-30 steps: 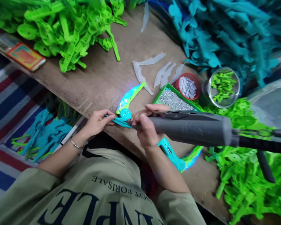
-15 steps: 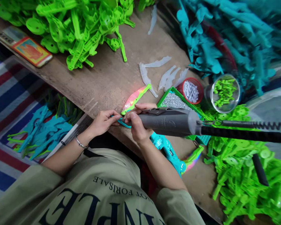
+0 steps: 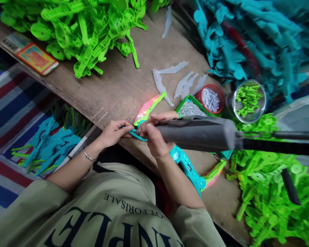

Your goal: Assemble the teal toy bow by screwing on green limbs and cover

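My right hand (image 3: 157, 137) is wrapped round a grey electric screwdriver (image 3: 198, 133), held nearly level with its tip toward my left hand. The fingers of my left hand (image 3: 113, 134) are pinched at the end of a blue and green plastic toy (image 3: 186, 164) at the table's front edge. My right hand and forearm hide the toy's middle. A clear curved blade (image 3: 146, 109) glows pink along the toy's green far arm. Another green arm with a glowing blade (image 3: 214, 174) shows at the right. The screwdriver's tip is hidden by my fingers.
Green parts are heaped at the back left (image 3: 87, 31) and right (image 3: 278, 192); blue parts (image 3: 260, 44) at the back right. A green tray of metal screws (image 3: 192, 109), a red basket (image 3: 221, 94), a clear cup (image 3: 264, 103), loose clear blades (image 3: 158, 82) and a phone (image 3: 37, 58) lie on the table.
My right hand and the screwdriver have moved back to the right, away from my left hand. My left hand stays nearly still on the toy.
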`<state>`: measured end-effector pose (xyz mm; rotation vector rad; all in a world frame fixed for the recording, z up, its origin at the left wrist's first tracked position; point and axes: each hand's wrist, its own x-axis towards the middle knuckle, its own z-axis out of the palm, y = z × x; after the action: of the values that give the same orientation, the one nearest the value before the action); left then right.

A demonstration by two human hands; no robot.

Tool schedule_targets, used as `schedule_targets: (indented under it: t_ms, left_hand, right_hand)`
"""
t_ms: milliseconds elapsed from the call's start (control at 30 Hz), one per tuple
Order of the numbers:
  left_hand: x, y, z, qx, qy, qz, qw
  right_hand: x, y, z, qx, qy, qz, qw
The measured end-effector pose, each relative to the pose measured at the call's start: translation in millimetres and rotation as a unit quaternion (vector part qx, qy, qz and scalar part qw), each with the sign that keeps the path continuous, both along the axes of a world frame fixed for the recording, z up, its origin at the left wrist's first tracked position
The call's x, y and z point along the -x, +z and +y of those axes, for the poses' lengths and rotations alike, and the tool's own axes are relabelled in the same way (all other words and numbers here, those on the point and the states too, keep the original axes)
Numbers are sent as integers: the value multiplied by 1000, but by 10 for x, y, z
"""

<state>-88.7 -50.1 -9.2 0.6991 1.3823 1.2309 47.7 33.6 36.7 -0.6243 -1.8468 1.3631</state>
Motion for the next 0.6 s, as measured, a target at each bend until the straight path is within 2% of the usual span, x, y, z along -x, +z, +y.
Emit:
schedule_targets:
  t_ms: [100,200,333,500,600]
  left_hand:
    - [-16,21,9,19,11,-36,999]
    - [-30,22,12,17,22,-34,999]
    - [-29,6,1,-2,18,-14,1000]
    - [-30,-19,-39,-8,12,36,999]
    - [-52,-30,-47,-4,19,43,999]
  right_hand:
    - [7,45,48,75,1,121,990]
    - [23,42,38,106,1,136,985]
    - [37,6,24,107,0,138,985]
    - [76,-5,53,77,-38,184,979]
    - [104,-11,52,85,-47,164,982]
